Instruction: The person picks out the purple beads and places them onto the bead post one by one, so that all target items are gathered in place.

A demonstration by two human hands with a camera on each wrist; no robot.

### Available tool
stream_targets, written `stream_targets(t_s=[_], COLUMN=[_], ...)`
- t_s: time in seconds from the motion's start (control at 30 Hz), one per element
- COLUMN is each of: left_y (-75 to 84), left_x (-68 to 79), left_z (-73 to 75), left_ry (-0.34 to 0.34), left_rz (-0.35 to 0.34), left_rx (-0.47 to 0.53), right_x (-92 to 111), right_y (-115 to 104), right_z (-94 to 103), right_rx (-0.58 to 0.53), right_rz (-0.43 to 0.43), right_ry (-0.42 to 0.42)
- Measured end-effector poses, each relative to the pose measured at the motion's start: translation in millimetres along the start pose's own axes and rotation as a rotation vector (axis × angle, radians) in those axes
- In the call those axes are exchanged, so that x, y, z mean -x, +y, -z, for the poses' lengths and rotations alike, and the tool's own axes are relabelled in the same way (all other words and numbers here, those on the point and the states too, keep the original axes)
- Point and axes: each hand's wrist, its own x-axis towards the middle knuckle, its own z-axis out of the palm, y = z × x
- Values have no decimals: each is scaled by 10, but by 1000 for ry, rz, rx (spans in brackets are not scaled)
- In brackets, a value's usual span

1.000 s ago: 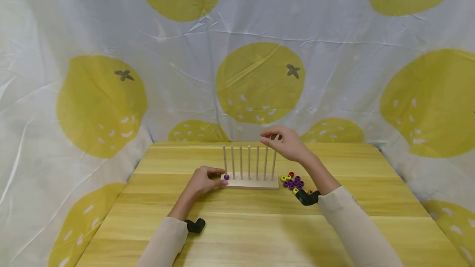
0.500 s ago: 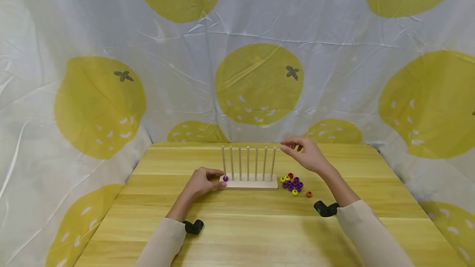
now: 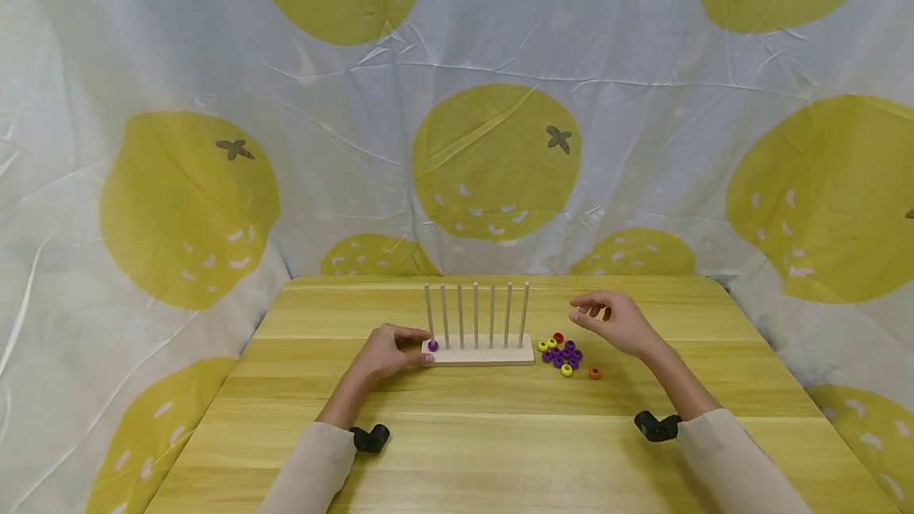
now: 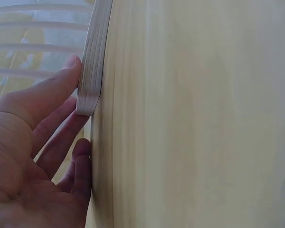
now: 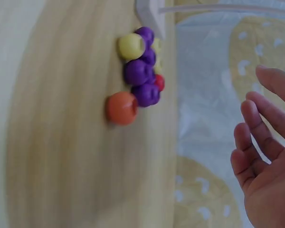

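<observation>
Lower centre, left hand (image 3: 385,351) pinches the peg stand (image 3: 477,355); right hand (image 3: 614,324), loosely spread, has left pegs (image 3: 476,316) for beads (image 3: 566,354).

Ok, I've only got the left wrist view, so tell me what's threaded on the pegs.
Observer: One purple bead sits at the foot of the leftmost peg.
Operator: Give me the position of the loose beads.
Observer: They lie on the table, just off the right end of the board.
Operator: Now report on the right grip.
Observer: No bead shows in it, in either the head view or the right wrist view.
</observation>
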Motion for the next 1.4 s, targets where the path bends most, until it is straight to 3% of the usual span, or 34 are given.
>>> stream_targets(t_s=[0.27,0.8,1.03,1.4], left_y=[33,121,149,74], left_x=[-6,-14,-10,19], left_z=[8,31,48,23], left_ry=[-2,-14,-29,-26], left_rz=[1,30,9,-67], left_rx=[-27,-43,-64,-137], right_x=[155,284,333,336], right_y=[268,478,497,575], right_z=[-60,-156,-194,-274], right_rx=[11,-64,-148,-135], right_rz=[-12,-91,-142,-76], right_ry=[-9,-106,-159,-170])
